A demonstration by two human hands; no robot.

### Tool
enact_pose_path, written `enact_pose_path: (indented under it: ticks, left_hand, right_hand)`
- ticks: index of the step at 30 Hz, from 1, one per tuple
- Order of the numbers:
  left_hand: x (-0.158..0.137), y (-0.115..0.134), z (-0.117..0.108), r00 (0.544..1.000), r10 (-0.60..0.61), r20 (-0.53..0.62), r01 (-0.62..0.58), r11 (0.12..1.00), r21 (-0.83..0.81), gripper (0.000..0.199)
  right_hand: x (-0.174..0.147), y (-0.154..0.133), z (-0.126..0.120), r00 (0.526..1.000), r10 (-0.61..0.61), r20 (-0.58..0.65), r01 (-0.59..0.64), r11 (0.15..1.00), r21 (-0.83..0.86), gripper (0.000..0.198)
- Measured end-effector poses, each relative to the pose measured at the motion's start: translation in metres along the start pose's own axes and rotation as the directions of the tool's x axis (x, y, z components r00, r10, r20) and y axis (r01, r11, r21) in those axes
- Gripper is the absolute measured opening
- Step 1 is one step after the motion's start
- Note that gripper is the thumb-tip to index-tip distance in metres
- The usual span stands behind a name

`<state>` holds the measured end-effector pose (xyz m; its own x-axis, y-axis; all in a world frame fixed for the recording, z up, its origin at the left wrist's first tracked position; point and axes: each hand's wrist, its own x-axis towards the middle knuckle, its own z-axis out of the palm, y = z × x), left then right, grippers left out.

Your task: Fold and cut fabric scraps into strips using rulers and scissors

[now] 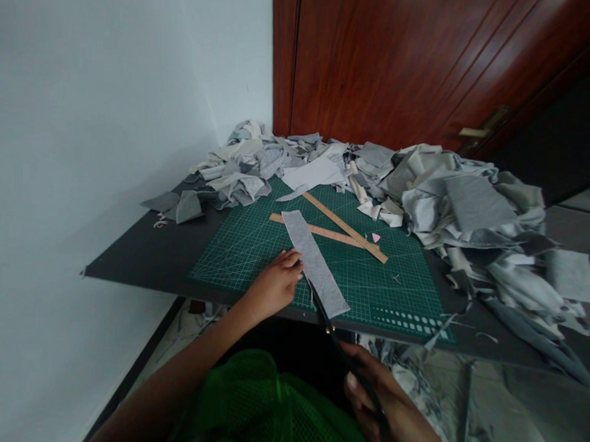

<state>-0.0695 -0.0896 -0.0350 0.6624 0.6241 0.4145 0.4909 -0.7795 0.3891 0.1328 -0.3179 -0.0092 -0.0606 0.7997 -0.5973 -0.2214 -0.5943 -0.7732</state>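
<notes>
A long strip of light grey fabric (pixel 318 265) lies at a slant on the green cutting mat (pixel 238 249). My left hand (pixel 275 283) is at the strip's left edge, its fingers gathered on the cloth about halfway along. My right hand (pixel 378 392), low in front of my body, is wrapped round the handles of black scissors (pixel 330 329). The blades run up along the left edge of the strip, just below my left fingers. A thin sliver of cloth hangs beside the blades. Part of the scissor handles is hidden by my right hand.
Two wooden rulers (pixel 340 216) cross on the mat, one passing under the strip. A small pink triangular piece (pixel 375 237) sits beside them. Grey and white fabric scraps (pixel 244 161) line the back, and a bigger fabric heap (pixel 473 208) covers the table's right side. More scraps litter the floor.
</notes>
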Motion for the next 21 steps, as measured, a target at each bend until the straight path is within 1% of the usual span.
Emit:
enact_pose_path:
  ticks: [5, 12, 17, 21]
  left_hand:
    - [-0.0012, -0.0015, 0.0024, 1.000, -0.013, -0.006, 0.013, 1.000, -0.012, 0.034]
    - [-0.0005, -0.0012, 0.0025, 1.000, -0.004, -0.027, 0.003, 1.000, -0.026, 0.031]
    - [-0.0004, -0.0026, 0.0032, 1.000, 0.002, -0.017, -0.002, 1.000, -0.026, 0.029]
    - [0.0003, -0.0010, 0.0008, 1.000, -0.007, 0.000, 0.007, 1.000, -0.015, 0.032]
  right_hand:
    - [0.0017, 0.0023, -0.0006, 0.999, -0.038, 0.012, 0.039, 0.999, -0.030, 0.080]
    - [0.0056, 0.0023, -0.0047, 0.993, -0.060, 0.101, 0.066, 0.996, -0.065, 0.082]
    - [0.0033, -0.0004, -0.0015, 0.996, -0.063, 0.060, 0.067, 0.995, -0.067, 0.084]
    - [0.0028, -0.0005, -0.0021, 0.994, -0.057, 0.097, 0.063, 0.996, -0.064, 0.085]
